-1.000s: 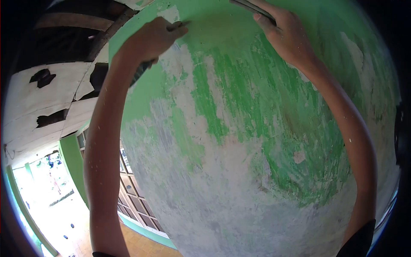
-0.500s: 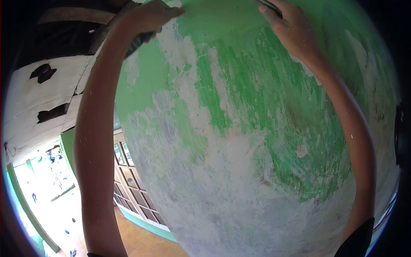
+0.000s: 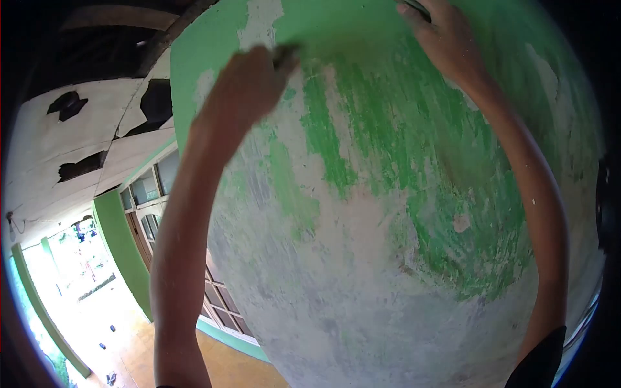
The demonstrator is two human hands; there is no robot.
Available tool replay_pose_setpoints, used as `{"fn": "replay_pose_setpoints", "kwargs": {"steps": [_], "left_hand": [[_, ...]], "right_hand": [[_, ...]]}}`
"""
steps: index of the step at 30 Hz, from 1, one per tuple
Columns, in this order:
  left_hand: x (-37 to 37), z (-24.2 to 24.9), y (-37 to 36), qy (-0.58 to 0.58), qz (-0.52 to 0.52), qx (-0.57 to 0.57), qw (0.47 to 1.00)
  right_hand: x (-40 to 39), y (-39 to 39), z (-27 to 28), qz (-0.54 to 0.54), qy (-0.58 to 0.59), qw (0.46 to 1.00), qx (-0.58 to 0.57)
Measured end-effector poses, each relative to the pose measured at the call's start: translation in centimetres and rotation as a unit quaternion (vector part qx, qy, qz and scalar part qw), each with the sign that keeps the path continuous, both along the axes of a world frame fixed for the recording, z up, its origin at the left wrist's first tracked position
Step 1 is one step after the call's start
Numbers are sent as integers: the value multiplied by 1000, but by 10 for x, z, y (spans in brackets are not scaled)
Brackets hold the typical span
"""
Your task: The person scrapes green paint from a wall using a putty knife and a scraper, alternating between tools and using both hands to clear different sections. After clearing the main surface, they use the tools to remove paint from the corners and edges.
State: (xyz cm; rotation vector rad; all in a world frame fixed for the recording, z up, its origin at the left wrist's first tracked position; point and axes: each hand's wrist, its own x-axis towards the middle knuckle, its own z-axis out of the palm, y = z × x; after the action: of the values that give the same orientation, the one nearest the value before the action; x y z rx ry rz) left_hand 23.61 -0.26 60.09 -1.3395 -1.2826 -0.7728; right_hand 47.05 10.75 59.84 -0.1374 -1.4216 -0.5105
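Wall [image 3: 369, 258] fills most of view: green paint left in streaks and patches up high, pale grey bared below. Dark tool [image 3: 284, 55], blurred, held near upper wall in closed grip of left hand [image 3: 251, 84]; contact can't be told. Second tool [image 3: 418, 9] gripped in right hand [image 3: 449, 42], partly cut off by top edge. At left: white ceiling [image 3: 94, 129] holed, green pillar [image 3: 119, 252], paned window [image 3: 223, 304], tan floor [image 3: 236, 362].
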Motion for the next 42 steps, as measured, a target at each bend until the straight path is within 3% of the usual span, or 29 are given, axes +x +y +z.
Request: {"fn": "replay_pose_setpoints", "kwargs": {"steps": [2,4,6,8,10,12,17,19,21,22,24,25,27,28,31,34,36,37,38,40,42], "left_hand": [[10,39,-5,-83,14,-89,992],[11,33,-13,-71,-4,-125,990],[7,-1,-12,-101,4,-45,994],[-8,-18,9,-14,-9,-6,1000],[-7,18,10,-52,42,15,998],[5,60,-7,-126,28,-94,987],[-8,30,-10,-40,43,-65,996],[-1,62,-5,-55,55,-63,995],[5,98,-1,-66,74,-95,991],[9,97,-3,-65,70,-96,991],[16,87,-4,-53,59,-93,993],[9,74,0,-10,53,-64,996],[15,83,0,-31,53,-73,995],[16,93,2,-54,51,-84,994],[24,121,3,-34,75,-89,993],[19,99,7,-48,94,-81,991],[9,92,14,26,7,3,1000],[28,111,0,-47,72,-101,991],[39,125,-6,-45,71,-103,991],[47,144,-11,-66,168,-162,970],[34,126,-7,-48,166,-167,971]], "right_hand": [[-2,11,2,6,6,1000,25],[0,21,5,13,10,999,48],[1,28,8,-19,14,993,116],[1,28,9,-9,14,994,109],[-4,20,3,0,7,995,98],[-7,2,-10,49,28,998,36],[-3,3,-2,39,18,999,-7],[0,7,0,10,24,1000,-13],[-1,24,6,-5,22,992,125],[0,19,6,-8,22,992,125],[0,10,3,13,22,1000,11],[0,14,2,14,24,1000,10],[0,23,4,4,27,990,141],[2,21,4,0,30,989,142],[4,13,1,6,16,999,38],[8,9,0,30,16,999,-10],[11,11,4,41,-4,999,5],[12,11,5,38,-2,999,6],[13,11,5,25,6,1000,11],[14,21,9,13,13,1000,12],[15,42,20,24,30,988,149]]}}
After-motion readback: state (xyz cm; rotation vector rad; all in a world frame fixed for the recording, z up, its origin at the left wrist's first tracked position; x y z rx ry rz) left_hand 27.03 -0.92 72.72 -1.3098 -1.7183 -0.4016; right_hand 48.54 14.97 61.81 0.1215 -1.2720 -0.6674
